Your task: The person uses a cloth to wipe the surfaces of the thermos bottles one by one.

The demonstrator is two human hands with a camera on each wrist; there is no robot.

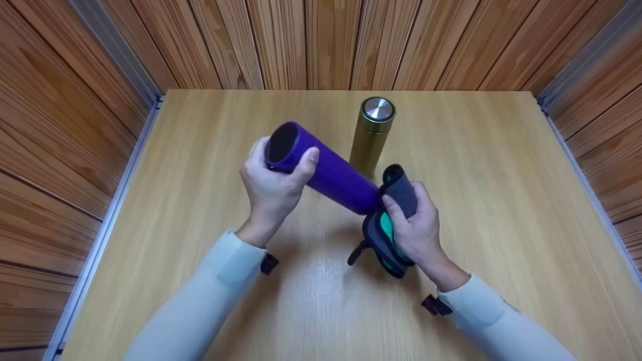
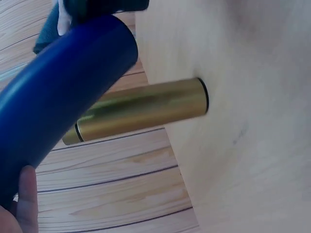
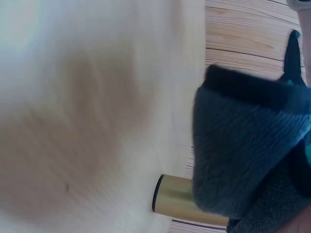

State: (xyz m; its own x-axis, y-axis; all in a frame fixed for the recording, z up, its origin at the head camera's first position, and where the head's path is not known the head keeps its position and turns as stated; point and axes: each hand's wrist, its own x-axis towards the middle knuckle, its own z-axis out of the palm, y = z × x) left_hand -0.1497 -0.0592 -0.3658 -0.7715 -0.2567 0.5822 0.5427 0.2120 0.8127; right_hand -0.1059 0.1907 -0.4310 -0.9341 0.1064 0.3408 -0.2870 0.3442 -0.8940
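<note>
My left hand [image 1: 273, 188] grips a purple cylindrical bottle [image 1: 333, 173] near its dark-topped end and holds it tilted above the table. In the left wrist view the same bottle [image 2: 63, 82] looks blue. My right hand [image 1: 419, 228] pinches a folded dark grey cloth [image 1: 386, 235] with black edging, green patches and a small loop. The cloth meets the bottle's lower end; whether it presses there I cannot tell. In the right wrist view the fuzzy cloth [image 3: 248, 145] hides most of the fingers. Behind both hands a gold bottle [image 1: 371, 138] with a shiny silver lid stands upright.
A light wood table [image 1: 210, 125] lies under everything, with metal rails [image 1: 125, 200] along its sides. Wood-plank walls [image 1: 331, 45] rise at the back and on both sides. The gold bottle stands close behind the purple one.
</note>
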